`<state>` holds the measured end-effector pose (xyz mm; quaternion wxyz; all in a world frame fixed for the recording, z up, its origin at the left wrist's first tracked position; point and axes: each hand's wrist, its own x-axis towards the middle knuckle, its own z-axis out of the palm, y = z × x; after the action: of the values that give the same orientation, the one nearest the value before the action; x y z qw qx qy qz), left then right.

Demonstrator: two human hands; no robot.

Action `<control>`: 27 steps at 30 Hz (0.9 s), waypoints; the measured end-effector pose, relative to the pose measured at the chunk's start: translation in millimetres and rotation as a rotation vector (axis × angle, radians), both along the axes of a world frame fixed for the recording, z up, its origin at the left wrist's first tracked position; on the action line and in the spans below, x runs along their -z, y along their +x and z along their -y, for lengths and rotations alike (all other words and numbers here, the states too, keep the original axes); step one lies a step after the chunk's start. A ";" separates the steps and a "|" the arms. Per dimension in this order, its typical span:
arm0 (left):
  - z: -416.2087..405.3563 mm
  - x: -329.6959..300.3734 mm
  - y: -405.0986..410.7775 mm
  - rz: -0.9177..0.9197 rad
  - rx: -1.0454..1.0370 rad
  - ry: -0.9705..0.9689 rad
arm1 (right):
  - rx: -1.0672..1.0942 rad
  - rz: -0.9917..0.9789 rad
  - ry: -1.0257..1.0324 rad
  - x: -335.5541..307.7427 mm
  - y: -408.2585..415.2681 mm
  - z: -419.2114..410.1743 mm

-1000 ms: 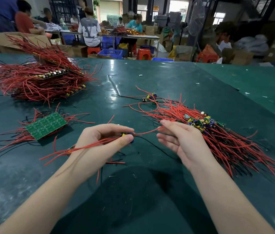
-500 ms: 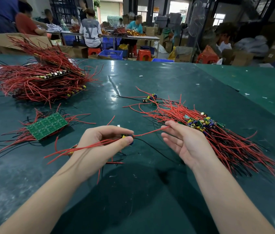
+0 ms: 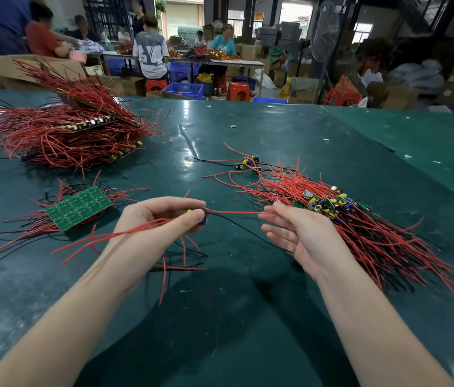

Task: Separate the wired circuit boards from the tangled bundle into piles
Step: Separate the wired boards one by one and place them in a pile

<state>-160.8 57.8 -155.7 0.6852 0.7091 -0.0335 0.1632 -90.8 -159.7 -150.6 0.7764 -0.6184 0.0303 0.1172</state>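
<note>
1. Red leads trail from the small wired board (image 3: 199,217) that your left hand (image 3: 153,227) pinches between thumb and fingertips, just above the dark green table (image 3: 234,317); most of the board is hidden by your fingers.
2. Your right hand (image 3: 301,236) is spread, fingers straight and relaxed, at 3 o'clock from the left; one red wire (image 3: 234,212) runs taut from the pinched board to its fingertips. Whether the fingers close on that wire I cannot tell.
3. At 2 o'clock from your right hand lies the tangled bundle (image 3: 359,230), boards with coloured capacitors at its top and red and black leads fanning toward 5 o'clock. It lies just beside the back of that hand.
4. At 12 o'clock of the bundle, a few loose small boards (image 3: 249,163) lie apart on the table.
5. At 9 o'clock from your left hand, a flat green board panel (image 3: 79,208) rests solder-side up on its own wires.
6. At 11 o'clock, farther off, a tall pile of wired boards (image 3: 66,129) is stacked.
7. Beyond the table, other workers (image 3: 150,51) sit at a bench.
</note>
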 end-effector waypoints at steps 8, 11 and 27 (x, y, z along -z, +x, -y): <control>-5.1 -8.4 0.3 0.003 -0.018 -0.344 | -0.115 0.023 0.007 -2.6 -3.2 -2.9; -6.3 -11.5 -0.6 -0.010 -0.050 -0.402 | -0.130 -0.042 0.198 -5.7 -2.7 -1.4; -3.2 -4.3 9.4 -0.185 -0.082 -0.651 | -0.324 -0.207 0.434 2.7 -17.0 -21.1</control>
<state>-151.4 61.0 -151.3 0.8687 0.4656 0.1112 0.1275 -107.7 -138.6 -153.2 0.8545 -0.4195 -0.0157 0.3061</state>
